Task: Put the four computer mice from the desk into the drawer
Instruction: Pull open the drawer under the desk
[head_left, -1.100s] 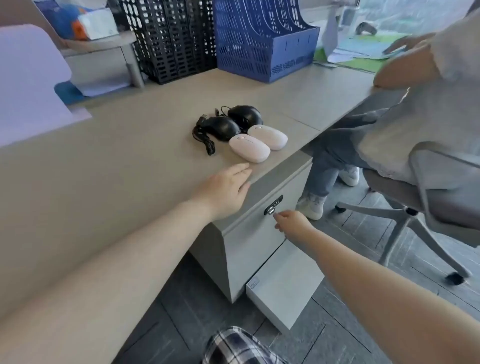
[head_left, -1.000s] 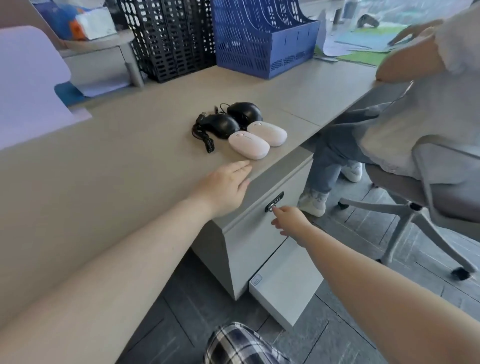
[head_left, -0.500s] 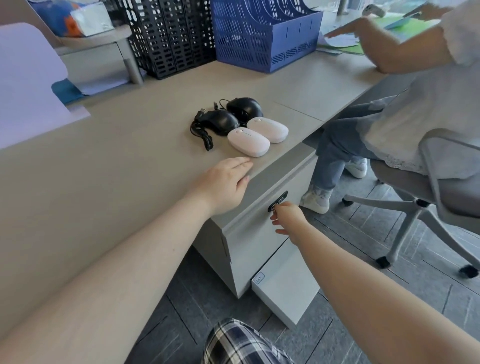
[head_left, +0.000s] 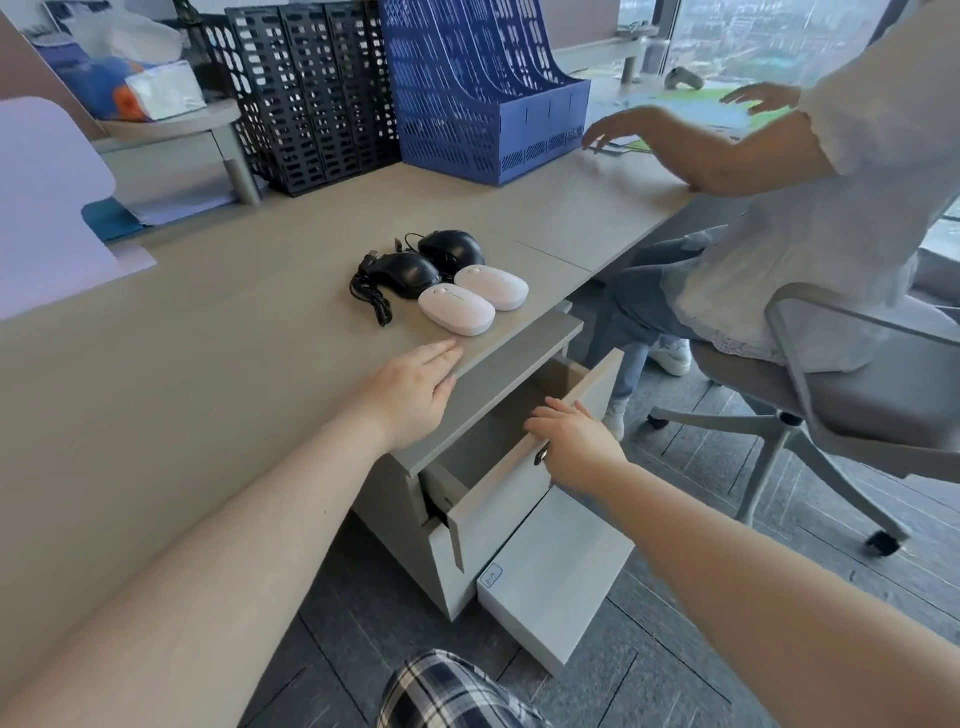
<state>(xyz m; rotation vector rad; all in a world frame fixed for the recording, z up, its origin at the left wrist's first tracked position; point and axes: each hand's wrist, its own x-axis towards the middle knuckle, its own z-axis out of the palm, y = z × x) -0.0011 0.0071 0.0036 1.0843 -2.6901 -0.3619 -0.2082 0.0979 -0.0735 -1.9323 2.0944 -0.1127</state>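
Four mice sit on the desk. Left hand lies flat; right hand grips the open drawer front.

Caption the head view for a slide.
Right hand on the open top drawer; left hand flat on desk near four mice.

Left hand flat, palm down, fingers together; right hand curled, fingers hooked forward.
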